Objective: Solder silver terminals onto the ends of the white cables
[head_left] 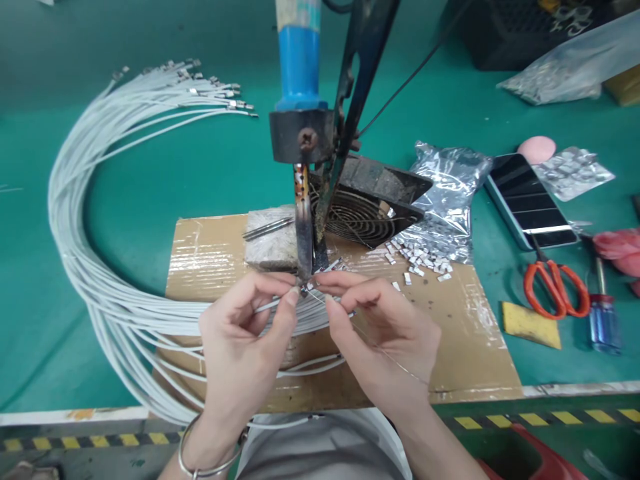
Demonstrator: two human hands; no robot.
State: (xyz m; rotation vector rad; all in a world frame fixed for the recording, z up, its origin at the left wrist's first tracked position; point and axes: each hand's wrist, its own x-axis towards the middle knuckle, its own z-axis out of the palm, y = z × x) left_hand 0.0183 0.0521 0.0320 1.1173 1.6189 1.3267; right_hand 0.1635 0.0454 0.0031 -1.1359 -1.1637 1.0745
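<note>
My left hand (250,340) is closed in a pinch on the end of a white cable (267,306), right under the tip of a soldering iron (303,243). The iron has a blue handle and hangs upright in a black clamp. Opposite it, the fingers of my right hand (387,337) pinch a thin solder wire (400,367), whose front end reaches the cable end at the iron tip. Its tail runs back across my right palm. Whether a small metal connector sits between the fingertips is too small to tell. Beneath both hands lies a bundle of white cables (70,200).
Cardboard (465,353) covers the work spot. Behind the iron stand a black fan (365,213) and a pale block (273,243) with tweezers. Rightward are loose metal connectors (420,257), a silvery bag (445,193), a phone (533,200), orange scissors (555,290) and a screwdriver (604,320).
</note>
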